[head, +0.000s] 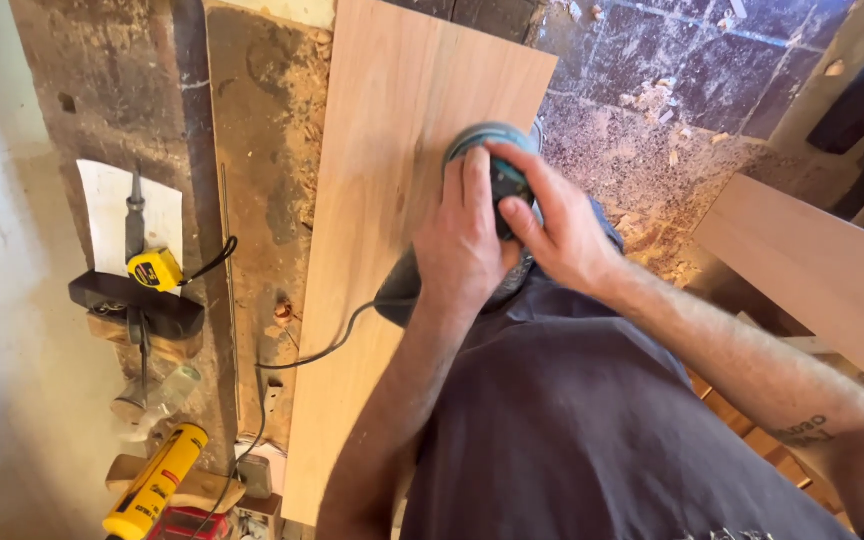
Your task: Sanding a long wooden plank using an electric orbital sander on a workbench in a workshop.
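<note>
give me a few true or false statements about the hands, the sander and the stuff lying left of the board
1. Both hands rest on the sander. True: left hand and right hand cover its top.
2. The sander sits on a wooden board. True.
3. The yellow tape measure lies on the board. False: it lies left of it, on the worn bench.
4. The sander is cordless. False: a black cord runs from it across the board.
5. The floor is clean. False: wood chips and sawdust lie on it.
</note>
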